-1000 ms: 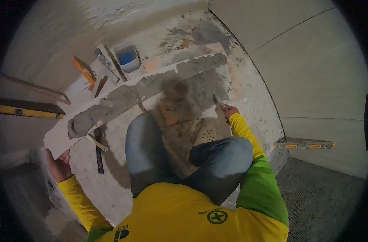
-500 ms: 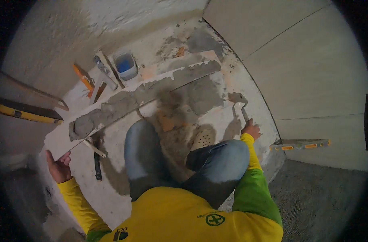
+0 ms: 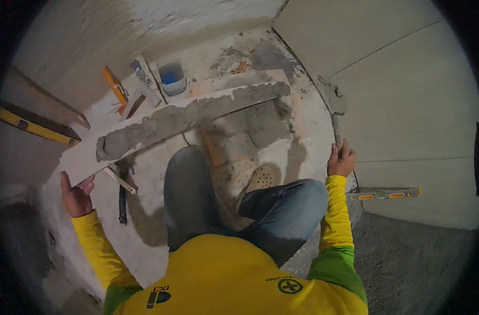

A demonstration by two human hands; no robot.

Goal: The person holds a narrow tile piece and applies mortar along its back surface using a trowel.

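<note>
My left hand [image 3: 77, 194] grips the left end of a long pale tile strip [image 3: 79, 163], thumb along its edge. A band of lumpy grey mortar [image 3: 181, 113] runs along the strip. My right hand [image 3: 342, 160] holds a trowel [image 3: 334, 100] by its handle at the right, with a grey lump on its blade. A patch of grey mortar [image 3: 255, 126] lies on the floor beyond my bent knees. Beneath the strip's left half lie a black-handled tool [image 3: 123, 207] and a thin pale stick [image 3: 125, 184].
A plastic container with blue inside [image 3: 172, 79], an orange tool [image 3: 114, 84] and other tools sit along the back wall. A yellow level [image 3: 40, 128] stands at left, another level [image 3: 381, 194] at right. Large pale tiles [image 3: 397, 94] border the right, beside rough dark floor [image 3: 397, 262].
My right hand with the trowel has moved right and upward from the mortar patch. My left hand still holds the strip's end, which appears slightly higher in view.
</note>
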